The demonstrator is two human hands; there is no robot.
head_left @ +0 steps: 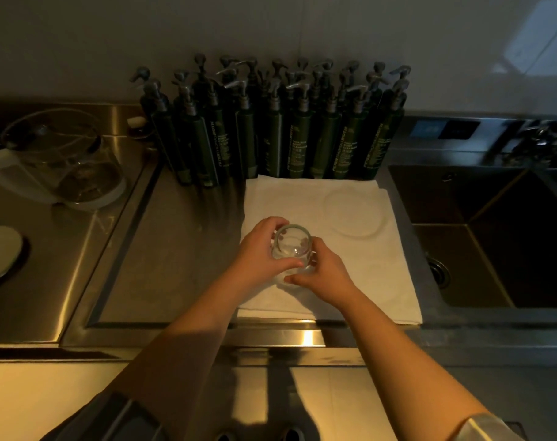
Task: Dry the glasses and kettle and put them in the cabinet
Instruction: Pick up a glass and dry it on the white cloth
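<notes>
A: Glass point(292, 249) where?

B: Over the towel point(331, 249), mid-counter, mouth up. Held between both hands; whether touching the cloth or lifted just clear, impossible to tell.

A: Hands?

B: Left hand point(258, 249) curled round the far and left side, fingers wrapped over the wall near the rim. Right hand point(321, 275) cupping the near right side, thumb laid low across the front. Both gripping, neither spread.

A: Why two hands for one tumbler?

B: Probably wet and slippery (clear wall, a few dark dots printed on it), so steadied from both sides. Kept above the towel so drips land on cloth, not steel.

A: And the kettle point(57, 163)?

B: Far left, on a raised steel panel, well apart from the hands. Clear-bodied, white at the base and handle. Untouched, not yet dried by the look of it.

A: Anything else on the towel?

B: A faint round shape point(355, 214) toward the right back corner, maybe a lid or coaster; too pale to name.

A: Surface, room?

B: Brushed steel counter point(181, 249), dim warm light. Bottles point(271, 132) with pumps, dark green, massed against the back wall just behind the towel. Sink point(493, 237) to the right, deep and dark. A plate's point(0, 249) edge at far left. No cabinet in sight.
</notes>
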